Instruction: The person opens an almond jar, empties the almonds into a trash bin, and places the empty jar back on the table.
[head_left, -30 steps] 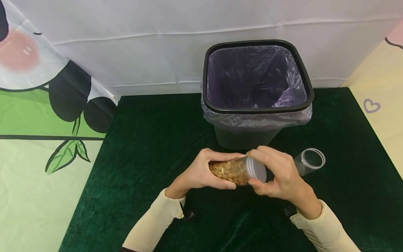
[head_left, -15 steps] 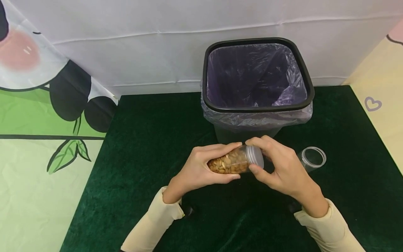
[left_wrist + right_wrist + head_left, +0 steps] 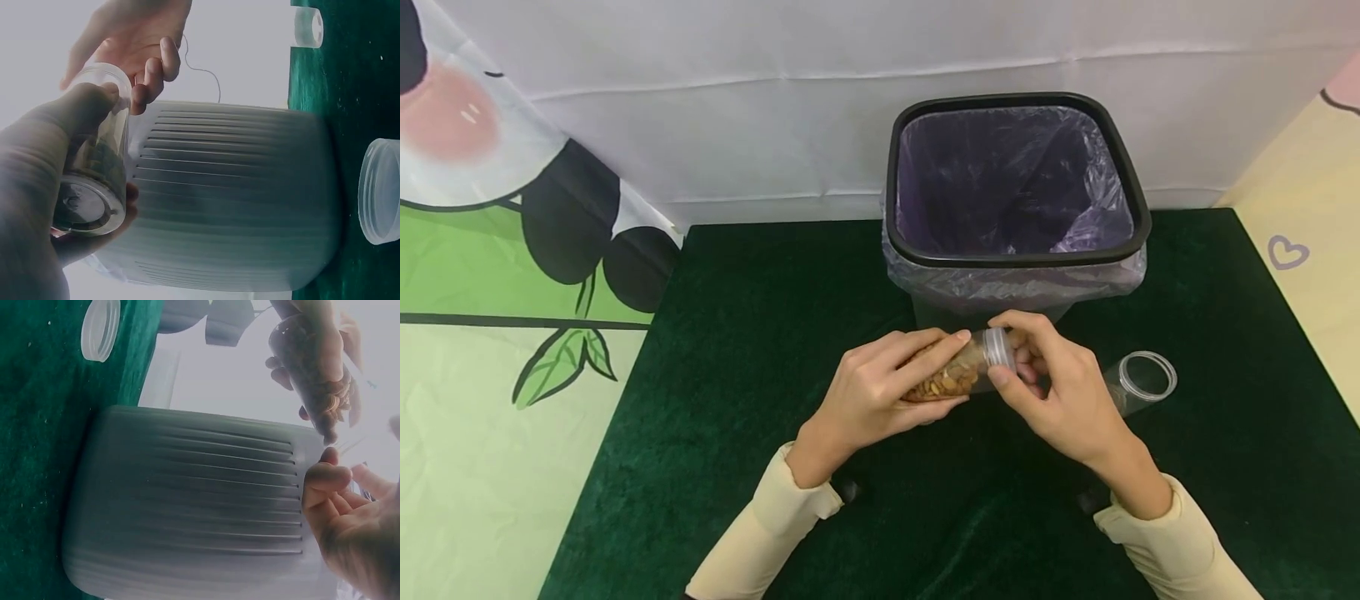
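A clear plastic jar (image 3: 951, 379) partly filled with tan, nut-like pieces lies tilted on its side in the air, in front of the bin. My left hand (image 3: 880, 387) grips its body, fingers over the top and thumb below. At the jar's right end is a ribbed, whitish screw lid (image 3: 999, 348). My right hand (image 3: 1067, 392) pinches this lid between forefinger and thumb, its other fingers curled behind. In the left wrist view the jar's round base (image 3: 84, 206) faces the camera. Glare washes out the lid end in the right wrist view.
A black-rimmed bin (image 3: 1015, 262) with a purple liner bag stands behind the hands. To the right lies an open clear jar (image 3: 1138, 383). The left wrist view shows a translucent lid (image 3: 380, 190) on the green cloth (image 3: 760, 317), hidden from the head view.
The jar and both hands have moved up and slightly left, towards the bin. The left hand has rolled over the jar, and the lid's flat face has turned away from view.
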Demonstrator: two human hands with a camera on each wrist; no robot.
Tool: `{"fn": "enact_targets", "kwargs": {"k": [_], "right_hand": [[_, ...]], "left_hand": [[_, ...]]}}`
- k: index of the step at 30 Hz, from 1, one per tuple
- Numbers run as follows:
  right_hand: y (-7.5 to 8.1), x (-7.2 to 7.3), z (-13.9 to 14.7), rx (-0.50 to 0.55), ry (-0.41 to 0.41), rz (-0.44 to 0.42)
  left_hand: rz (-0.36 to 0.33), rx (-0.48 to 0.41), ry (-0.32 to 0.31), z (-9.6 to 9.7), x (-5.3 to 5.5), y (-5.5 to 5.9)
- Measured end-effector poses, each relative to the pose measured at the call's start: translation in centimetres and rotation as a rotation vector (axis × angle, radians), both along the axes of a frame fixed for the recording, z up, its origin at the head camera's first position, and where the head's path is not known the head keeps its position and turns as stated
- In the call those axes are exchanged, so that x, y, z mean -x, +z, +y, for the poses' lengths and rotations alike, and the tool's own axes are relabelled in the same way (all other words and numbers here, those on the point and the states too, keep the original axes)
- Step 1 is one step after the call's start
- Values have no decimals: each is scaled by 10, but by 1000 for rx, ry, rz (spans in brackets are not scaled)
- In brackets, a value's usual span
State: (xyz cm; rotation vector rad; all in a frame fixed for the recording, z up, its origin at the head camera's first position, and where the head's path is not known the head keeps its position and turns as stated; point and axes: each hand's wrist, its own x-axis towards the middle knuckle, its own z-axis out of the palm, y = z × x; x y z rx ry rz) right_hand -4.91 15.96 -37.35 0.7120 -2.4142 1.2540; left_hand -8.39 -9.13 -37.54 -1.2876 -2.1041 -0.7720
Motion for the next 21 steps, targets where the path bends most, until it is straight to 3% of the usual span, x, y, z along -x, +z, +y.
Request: {"fn": "enact_targets", "kwargs": {"k": [7, 14, 21], "right_hand": [[2, -1, 2, -34, 19, 26], [4, -1, 2, -72, 53, 84], [2, 0, 5, -89, 67, 81]], "left_hand": [[-54, -39, -39, 1, 2, -1], [-245, -113, -125, 0, 2, -3], [-248, -99, -118, 1, 3, -5]]}}
